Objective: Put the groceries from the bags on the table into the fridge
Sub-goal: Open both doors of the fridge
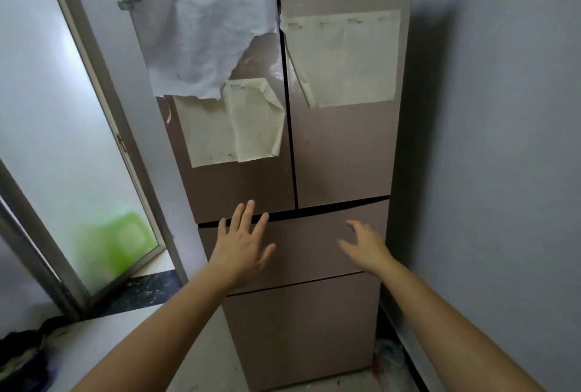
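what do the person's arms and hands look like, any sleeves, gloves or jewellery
Both are bare. The left hand and right hand wear no gloves, and no rings show on the fingers in view. The left forearm and right forearm have no sleeve as far as the frame reaches, and neither wrist carries a watch or bracelet.

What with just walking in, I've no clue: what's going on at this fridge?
A person faces the fridge, whose doors and drawers are all closed. Both hands are empty: the left hand, fingers spread, reaches the seam under the upper left door, and the right hand hangs open before the upper drawer.
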`<action>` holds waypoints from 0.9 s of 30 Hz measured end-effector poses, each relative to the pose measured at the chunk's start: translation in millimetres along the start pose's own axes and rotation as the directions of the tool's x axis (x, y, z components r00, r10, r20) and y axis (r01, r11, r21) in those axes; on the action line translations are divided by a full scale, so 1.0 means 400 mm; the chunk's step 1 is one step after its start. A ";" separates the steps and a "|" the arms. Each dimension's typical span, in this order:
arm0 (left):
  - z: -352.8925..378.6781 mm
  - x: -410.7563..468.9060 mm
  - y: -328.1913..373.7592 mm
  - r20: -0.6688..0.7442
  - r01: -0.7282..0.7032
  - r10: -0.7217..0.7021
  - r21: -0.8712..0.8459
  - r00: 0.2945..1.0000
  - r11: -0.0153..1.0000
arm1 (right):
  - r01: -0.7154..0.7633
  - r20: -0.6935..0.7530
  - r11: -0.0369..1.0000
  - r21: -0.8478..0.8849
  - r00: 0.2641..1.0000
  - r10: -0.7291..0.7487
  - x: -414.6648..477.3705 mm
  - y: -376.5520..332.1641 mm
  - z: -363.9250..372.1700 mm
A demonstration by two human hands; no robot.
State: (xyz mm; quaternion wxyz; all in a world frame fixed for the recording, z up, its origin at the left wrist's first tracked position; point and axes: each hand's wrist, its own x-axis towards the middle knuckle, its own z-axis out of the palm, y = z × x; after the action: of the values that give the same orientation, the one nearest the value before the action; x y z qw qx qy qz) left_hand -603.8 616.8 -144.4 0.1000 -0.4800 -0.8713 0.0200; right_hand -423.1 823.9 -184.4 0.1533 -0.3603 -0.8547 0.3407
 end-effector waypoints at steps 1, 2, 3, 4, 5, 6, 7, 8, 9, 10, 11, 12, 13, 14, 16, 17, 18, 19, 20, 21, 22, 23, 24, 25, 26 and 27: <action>0.012 0.036 -0.007 -0.005 -0.025 0.025 0.026 1.000 0.999 | -0.013 0.016 0.999 0.037 1.000 0.012 0.039 -0.001 0.014; 0.025 0.072 -0.015 -0.014 -0.047 0.048 0.041 0.999 0.998 | -0.018 0.031 0.998 0.067 0.999 0.016 0.077 -0.002 0.028; 0.037 0.110 -0.021 -0.028 -0.066 0.067 0.047 0.997 0.997 | -0.023 0.042 0.995 0.095 0.999 0.019 0.114 -0.002 0.042; 0.052 0.147 -0.027 -0.047 -0.081 0.083 0.047 0.995 0.996 | -0.034 0.048 0.991 0.127 0.998 0.028 0.151 -0.001 0.057; 0.069 0.183 -0.032 -0.071 -0.094 0.097 0.047 0.993 0.994 | -0.053 0.048 0.985 0.164 0.998 0.046 0.185 0.002 0.072; 0.090 0.219 -0.036 -0.099 -0.107 0.111 0.048 0.989 0.993 | -0.084 0.049 0.973 0.214 0.996 0.075 0.218 0.005 0.087; 0.115 0.253 -0.039 -0.128 -0.122 0.128 0.053 0.984 0.991 | -0.127 0.060 0.954 0.271 0.992 0.115 0.249 0.009 0.102; 0.141 0.286 -0.041 -0.156 -0.143 0.150 0.058 0.976 0.988 | -0.173 0.076 0.930 0.325 0.985 0.156 0.278 0.012 0.117; 0.166 0.317 -0.044 -0.184 -0.171 0.180 0.069 0.966 0.983 | -0.215 0.089 0.903 0.372 0.977 0.196 0.307 0.014 0.134; 0.189 0.349 -0.049 -0.215 -0.206 0.220 0.086 0.952 0.975 | -0.250 0.096 0.873 0.418 0.968 0.231 0.335 0.017 0.151; 0.211 0.381 -0.055 -0.252 -0.239 0.259 0.108 0.932 0.965 | -0.284 0.105 0.839 0.465 0.958 0.266 0.362 0.017 0.168; 0.231 0.413 -0.060 -0.289 -0.263 0.289 0.125 0.913 0.957 | -0.315 0.115 0.797 0.516 0.947 0.300 0.388 0.014 0.182; 0.248 0.444 -0.067 -0.318 -0.273 0.303 0.136 0.898 0.952 | -0.342 0.121 0.747 0.570 0.934 0.336 0.413 0.009 0.197; 0.264 0.472 -0.074 -0.334 -0.270 0.304 0.146 0.892 0.952 | -0.362 0.122 0.688 0.628 0.920 0.373 0.436 0.005 0.211; 0.300 0.515 -0.090 -0.338 -0.243 0.285 0.161 0.897 0.957 | -0.374 0.147 0.531 0.760 0.895 0.421 0.474 -0.008 0.237; 0.321 0.531 -0.100 -0.325 -0.236 0.283 0.176 0.903 0.956 | -0.364 0.166 0.431 0.826 0.887 0.430 0.492 -0.013 0.250; 0.344 0.542 -0.110 -0.307 -0.240 0.292 0.195 0.906 0.951 | -0.344 0.186 0.321 0.882 0.882 0.433 0.507 -0.020 0.261; 0.368 0.550 -0.117 -0.293 -0.249 0.306 0.215 0.906 0.944 | -0.317 0.202 0.211 0.925 0.878 0.434 0.522 -0.025 0.269; 0.390 0.555 -0.122 -0.285 -0.260 0.320 0.228 0.904 0.938 | -0.287 0.214 0.109 0.952 0.874 0.436 0.539 -0.026 0.277; 0.409 0.558 -0.124 -0.284 -0.268 0.328 0.231 0.901 0.935 | -0.260 0.223 0.023 0.965 0.870 0.441 0.555 -0.027 0.283; 0.427 0.561 -0.125 -0.291 -0.271 0.332 0.230 0.898 0.935 | -0.233 0.229 -0.047 0.971 0.866 0.444 0.570 -0.026 0.287; 0.441 0.564 -0.125 -0.307 -0.268 0.330 0.228 0.892 0.936 | -0.209 0.230 -0.096 0.973 0.867 0.441 0.582 -0.026 0.288; 0.452 0.569 -0.126 -0.330 -0.263 0.329 0.229 0.885 0.937 | -0.193 0.229 -0.126 0.973 0.873 0.430 0.592 -0.025 0.287; 0.457 0.573 -0.127 -0.348 -0.257 0.328 0.234 0.878 0.938 | -0.188 0.228 -0.136 0.973 0.880 0.416 0.599 -0.025 0.286; 0.457 0.577 -0.129 -0.354 -0.255 0.328 0.237 0.876 0.937 | -0.190 0.229 -0.134 0.973 0.887 0.401 0.601 -0.025 0.285; 0.454 0.578 -0.129 -0.352 -0.255 0.329 0.239 0.876 0.937 | -0.200 0.231 -0.120 0.972 0.893 0.386 0.598 -0.024 0.283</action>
State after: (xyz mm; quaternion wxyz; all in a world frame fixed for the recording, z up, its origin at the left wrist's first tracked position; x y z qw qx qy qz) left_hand -801.8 794.4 -279.5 0.3099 -0.5894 -0.7457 0.0210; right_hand -651.5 937.9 -255.2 0.3389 -0.3401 -0.2305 0.8463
